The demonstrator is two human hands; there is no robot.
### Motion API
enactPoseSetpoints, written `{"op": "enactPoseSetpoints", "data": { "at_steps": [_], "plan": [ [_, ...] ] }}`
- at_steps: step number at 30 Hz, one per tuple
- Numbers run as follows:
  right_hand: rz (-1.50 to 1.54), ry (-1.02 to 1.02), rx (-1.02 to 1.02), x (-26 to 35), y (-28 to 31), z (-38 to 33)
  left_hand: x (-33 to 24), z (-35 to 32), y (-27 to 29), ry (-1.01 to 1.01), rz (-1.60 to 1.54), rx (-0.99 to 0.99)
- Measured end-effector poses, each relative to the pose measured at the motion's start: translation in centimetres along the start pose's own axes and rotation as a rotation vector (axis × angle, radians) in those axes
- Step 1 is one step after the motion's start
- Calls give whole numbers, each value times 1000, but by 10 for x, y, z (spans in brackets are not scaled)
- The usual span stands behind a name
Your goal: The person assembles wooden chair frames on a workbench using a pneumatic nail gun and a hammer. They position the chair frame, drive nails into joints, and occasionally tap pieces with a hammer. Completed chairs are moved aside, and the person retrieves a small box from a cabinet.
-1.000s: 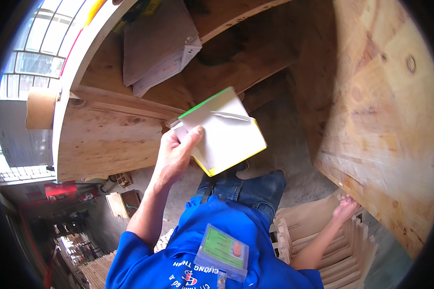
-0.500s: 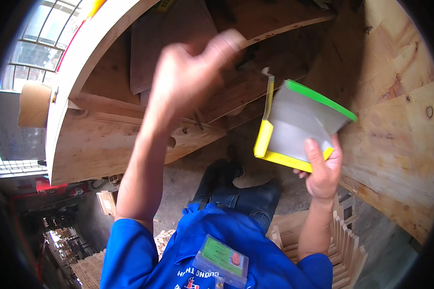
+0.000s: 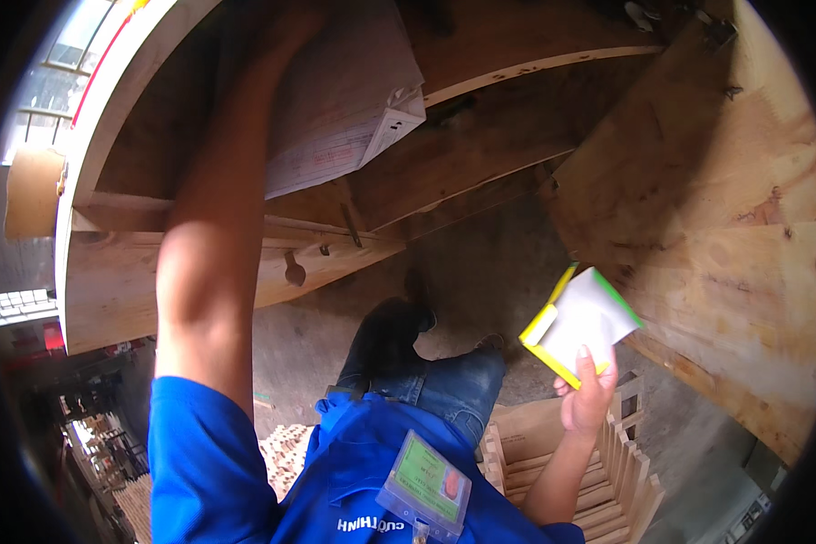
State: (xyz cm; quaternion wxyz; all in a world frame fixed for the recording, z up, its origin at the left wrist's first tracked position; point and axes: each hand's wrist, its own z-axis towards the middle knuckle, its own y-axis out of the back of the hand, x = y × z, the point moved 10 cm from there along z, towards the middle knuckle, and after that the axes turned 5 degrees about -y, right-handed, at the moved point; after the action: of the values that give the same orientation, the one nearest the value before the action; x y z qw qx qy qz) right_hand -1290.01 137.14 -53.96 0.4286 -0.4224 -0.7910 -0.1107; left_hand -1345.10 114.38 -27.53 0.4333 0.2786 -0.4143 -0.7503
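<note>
Pinched between the thumb and fingers of my right hand (image 3: pixel 589 396) is a small folded carton (image 3: pixel 582 322), white inside with yellow and green edges, held low at the right. My left arm reaches up and away into a dark wooden cabinet (image 3: pixel 218 238). At its far end my left hand (image 3: pixel 290 20) is in deep shadow, so its fingers do not show. Beside that forearm a stack of printed paper sheets (image 3: pixel 344 109) lies in the cabinet, its near corner curled.
A plywood door (image 3: pixel 743 245) stands swung out on the right. A wooden shelf edge (image 3: pixel 544 63) curves across the cabinet. Below my right forearm stands a slatted wooden crate (image 3: pixel 639 480). Stacked wood strips (image 3: pixel 286 458) lie at lower left, and a window (image 3: pixel 54 82) is at upper left.
My left hand has gone from in front of the cabinet to deep inside it. My right hand has lowered the carton toward me. More of the paper stack shows.
</note>
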Motion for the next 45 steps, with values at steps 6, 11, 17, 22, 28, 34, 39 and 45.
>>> {"op": "enactPoseSetpoints", "data": {
  "at_steps": [6,11,17,22,28,34,39,45],
  "plan": [
    [-1,305,-92,99,-22,28,-188,-148,96,-669,-378,-80],
    [271,173,357,122,-78,27,-261,-243,81,-928,-550,328],
    [89,394,154,124,-70,25,-274,-230,80,-856,-783,474],
    [129,258,47,116,-28,31,-181,-127,79,-386,-726,126],
    [189,138,-139,55,10,18,27,5,-10,187,-69,127],
    [234,34,-217,-5,46,3,59,69,-70,233,38,265],
    [292,-12,-317,-44,72,0,65,93,-84,220,67,286],
    [335,-69,-336,-54,64,5,58,103,-91,174,70,265]
  ]
}}
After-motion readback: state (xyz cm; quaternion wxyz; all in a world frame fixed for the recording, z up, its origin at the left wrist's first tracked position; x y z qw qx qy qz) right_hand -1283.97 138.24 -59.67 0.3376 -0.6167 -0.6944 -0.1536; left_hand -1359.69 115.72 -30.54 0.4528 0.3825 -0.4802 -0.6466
